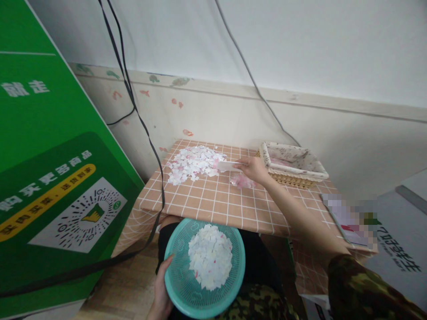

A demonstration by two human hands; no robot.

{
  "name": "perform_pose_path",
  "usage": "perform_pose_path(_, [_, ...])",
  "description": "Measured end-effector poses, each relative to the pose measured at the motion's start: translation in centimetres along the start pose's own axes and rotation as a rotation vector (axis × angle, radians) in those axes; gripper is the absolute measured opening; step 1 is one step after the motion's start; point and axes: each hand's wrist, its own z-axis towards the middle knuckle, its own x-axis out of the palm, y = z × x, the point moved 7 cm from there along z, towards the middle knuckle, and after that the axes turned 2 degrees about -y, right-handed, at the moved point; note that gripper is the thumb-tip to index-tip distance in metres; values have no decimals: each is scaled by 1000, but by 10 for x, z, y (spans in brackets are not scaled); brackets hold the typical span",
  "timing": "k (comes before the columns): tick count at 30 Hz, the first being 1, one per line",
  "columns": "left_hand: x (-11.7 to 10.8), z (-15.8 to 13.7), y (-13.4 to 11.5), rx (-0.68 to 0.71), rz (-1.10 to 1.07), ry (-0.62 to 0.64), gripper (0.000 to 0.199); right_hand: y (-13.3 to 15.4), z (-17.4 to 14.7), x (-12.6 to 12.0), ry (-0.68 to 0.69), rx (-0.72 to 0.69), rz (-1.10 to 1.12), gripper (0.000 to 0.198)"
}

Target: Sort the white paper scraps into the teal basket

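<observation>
A green plastic colander (175, 284) rests on the person's lap, with a heap of small white paper scraps (211, 258) in it, a few of them pink. My left hand (163, 284) is closed on its left rim, thumb over the edge. Over the table, my right hand (251, 169) grips a flat white scraper (230, 166). The scraper's far end touches the right side of a larger pile of white and pinkish paper scraps (191, 163). Just below my right hand lies a small clear bag (243, 181) with pink contents.
A checked cloth covers the table (203, 202) against the wall. A lined wicker basket (293, 171) stands at its back right. Near the right edge lies a flat, partly blurred item (343, 218). A black strap (147, 129) hangs across the left, before a green sign (66, 146).
</observation>
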Motion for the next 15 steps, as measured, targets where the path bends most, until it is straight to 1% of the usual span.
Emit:
perform_pose_path(5, [2, -4, -3, 17, 13, -31, 15, 12, 15, -6, 121, -72, -99, 17])
perform_pose_path(10, [8, -7, -4, -10, 13, -7, 17, 16, 23, -12, 157, -76, -96, 18])
perform_pose_path(15, [4, -4, -3, 1, 3, -21, 18, 13, 26, -12, 255, -75, -67, 16])
